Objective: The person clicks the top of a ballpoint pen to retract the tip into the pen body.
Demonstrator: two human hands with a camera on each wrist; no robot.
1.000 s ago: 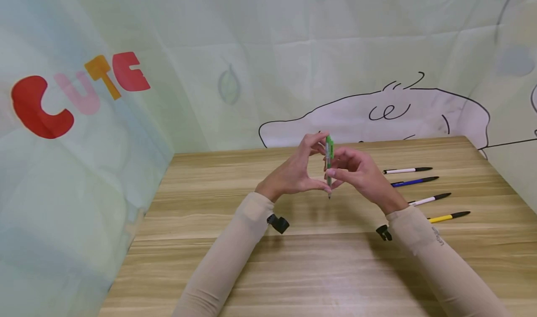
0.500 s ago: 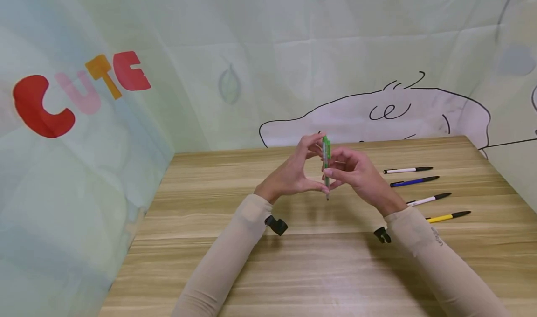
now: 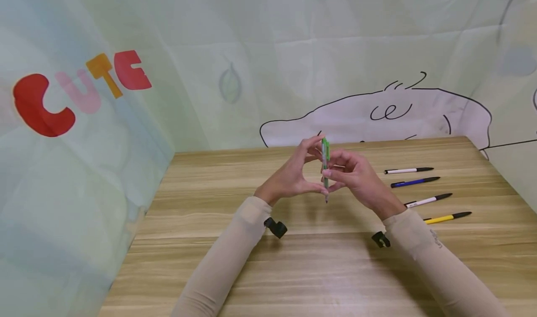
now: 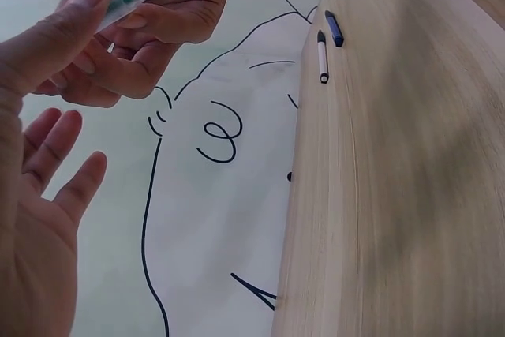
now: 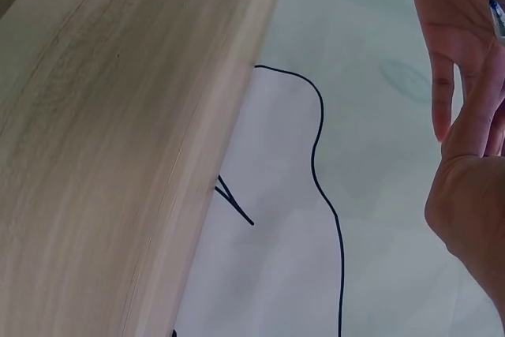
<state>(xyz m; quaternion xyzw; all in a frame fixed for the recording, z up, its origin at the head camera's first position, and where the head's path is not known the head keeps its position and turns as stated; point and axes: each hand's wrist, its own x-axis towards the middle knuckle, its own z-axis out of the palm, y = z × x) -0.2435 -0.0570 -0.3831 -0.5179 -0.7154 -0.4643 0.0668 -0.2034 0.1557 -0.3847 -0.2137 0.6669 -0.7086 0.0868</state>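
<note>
Pen shift, head view: the pen [image 3: 325, 164] has drifted slightly toward the left edge of the bench [image 3: 293, 279] and sits a touch lower in view than a second ago; your hold looks much the same, so I judge you are mid-handling, with nothing set down.
Right hand: your right hand [image 3: 356, 173] pinches the barrel about midway, thumb in front.
Left hand: your left hand [image 3: 293, 171] seems to grasp the pen lengthwise, forefinger at its top, thumb near its tip.
Pen place: raised above the bench, toward the far edge.
Pen look: nearly upright, tip down, green top and clip.
Row near right edge: far white pen [image 3: 404, 171], blue pen [image 3: 413, 182], near white pen [image 3: 425, 201] and yellow pen [image 3: 446, 218], dark ends toward that edge.
Left wrist view: the pen slants across your left thumb, its see-through barrel greenish inside, its tip dark blue; your other left fingers in sight are loosely extended.
Right wrist view: you get only the blue tip and a sliver of barrel at the border; I cannot tell your hold from here.
</note>
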